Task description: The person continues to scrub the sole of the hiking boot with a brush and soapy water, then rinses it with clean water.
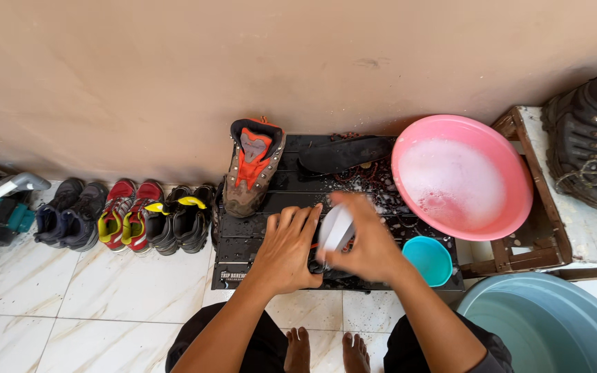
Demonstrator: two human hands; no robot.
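You've got a pink basin [513,173] of white suds at upper right, a small turquoise bowl [428,260] beside it and a grey-blue tub [554,324] at lower right. The boot [251,169] at centre is brown with an orange tongue, standing on a black slatted mat [243,242]. At left, the shoes [129,217] are red with yellow-green trim, on white marbled tiles [91,304].

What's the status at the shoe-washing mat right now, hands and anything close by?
Left hand pressing dark shoe on black mat. Right hand gripping white brush over it. Small teal bowl close by right wrist.

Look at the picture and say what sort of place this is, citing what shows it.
Probably a home shoe-washing corner on a tiled floor by a wall. A pink basin holds soapy water, a row of shoes lines the wall, and a boot stands on a wet black mat by the hands.
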